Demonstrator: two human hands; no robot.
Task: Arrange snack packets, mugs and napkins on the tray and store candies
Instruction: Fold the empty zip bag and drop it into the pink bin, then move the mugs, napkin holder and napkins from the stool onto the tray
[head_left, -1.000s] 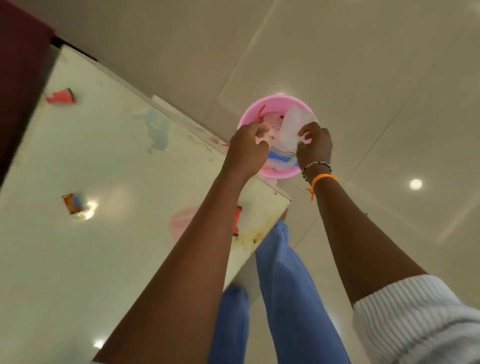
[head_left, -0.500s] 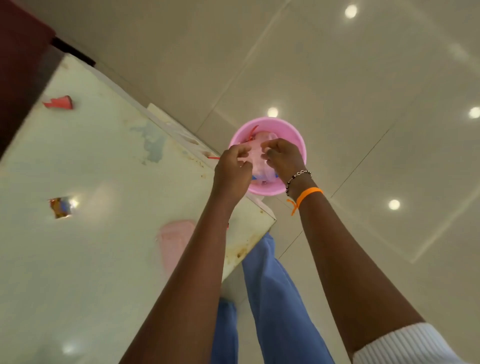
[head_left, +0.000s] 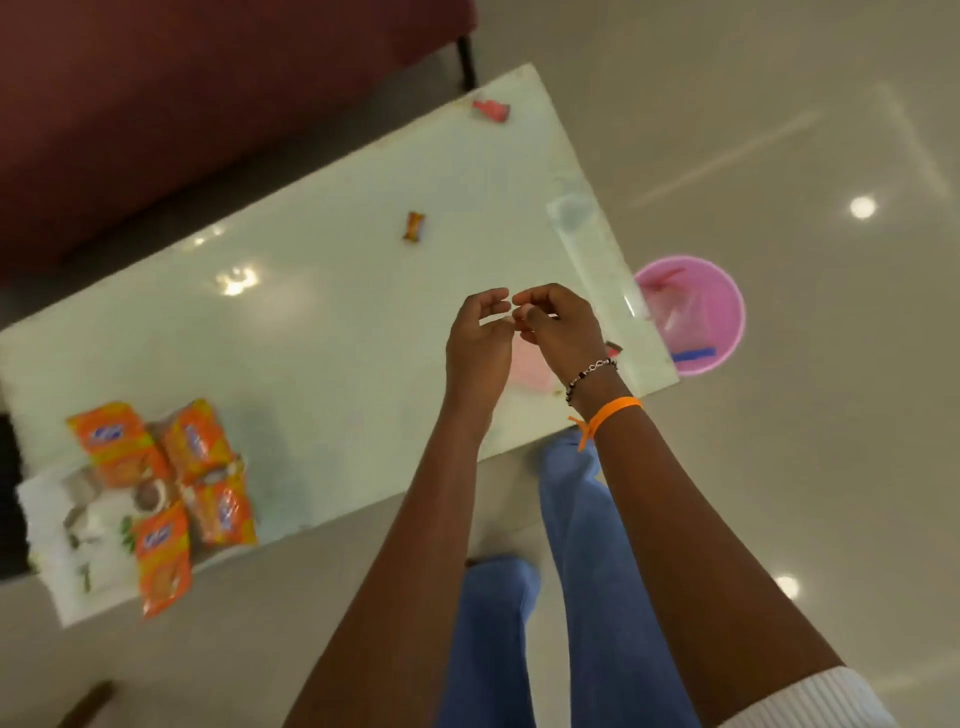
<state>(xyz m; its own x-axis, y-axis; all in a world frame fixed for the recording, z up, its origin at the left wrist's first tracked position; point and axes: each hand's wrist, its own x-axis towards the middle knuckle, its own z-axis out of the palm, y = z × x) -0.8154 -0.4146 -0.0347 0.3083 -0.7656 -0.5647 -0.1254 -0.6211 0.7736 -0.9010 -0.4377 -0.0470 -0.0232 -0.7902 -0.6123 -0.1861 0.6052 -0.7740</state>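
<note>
Head view looks down on two hands held together above the table, fingertips nearly meeting. The left hand (head_left: 478, 345) has its fingers loosely curled, thumb and forefinger apart, with nothing visible between them. The right hand (head_left: 558, 327) has its fingers bent inward toward the left; something small may sit at the fingertips, but I cannot tell whether it pinches anything. A beaded bracelet (head_left: 589, 375) and an orange band (head_left: 613, 410) circle the right wrist. Below the hands lies a pale glossy table (head_left: 311, 338), set at a slant in the frame. One wrapped orange candy (head_left: 414, 226) lies on it beyond the hands, and a red candy (head_left: 491, 109) sits near the far corner, well apart from the first. Off the table's right edge, on the floor (head_left: 779, 130), stands a pink bucket (head_left: 691, 314) holding a clear plastic bag. At the table's left end, four orange snack packets (head_left: 171, 483) are gathered on and around a white tray (head_left: 52, 545), which also carries white napkins; the detail there is blurred. Blue trouser legs (head_left: 587, 597) show beneath the arms, and a dark red sofa (head_left: 182, 104) runs along the table's far side.
</note>
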